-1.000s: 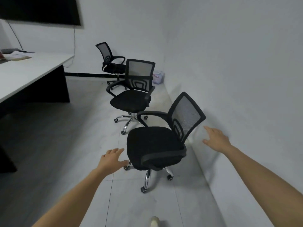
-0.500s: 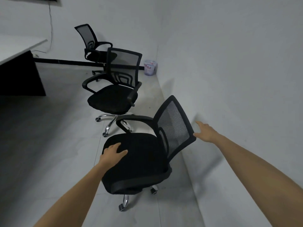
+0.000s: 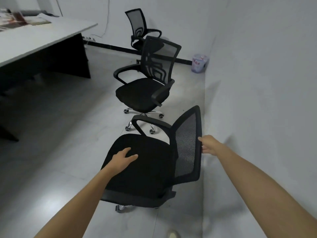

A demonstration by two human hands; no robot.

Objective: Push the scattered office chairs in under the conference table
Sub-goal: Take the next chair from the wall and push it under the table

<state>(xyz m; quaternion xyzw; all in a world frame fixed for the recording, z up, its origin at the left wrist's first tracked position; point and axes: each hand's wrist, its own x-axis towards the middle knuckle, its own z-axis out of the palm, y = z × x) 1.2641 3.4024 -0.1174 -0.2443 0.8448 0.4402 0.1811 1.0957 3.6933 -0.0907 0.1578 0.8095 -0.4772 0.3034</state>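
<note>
Chairs not under the conference table (image 3: 42,36) yet. We've got the nearest chair (image 3: 147,167), well off to the table's right, by the wall. Left hand (image 3: 122,159) lies flat on the seat, fingers loose & spread. Right hand (image 3: 208,146) pinches the backrest edge. Seat faces the table, backrest stands tall on the side away from it. Next, prob. roll it over & tuck it under.

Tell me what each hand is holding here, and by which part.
Right hand has a grip on the nearest chair's backrest edge; left hand rests flat on its seat, grasping nothing.
</note>
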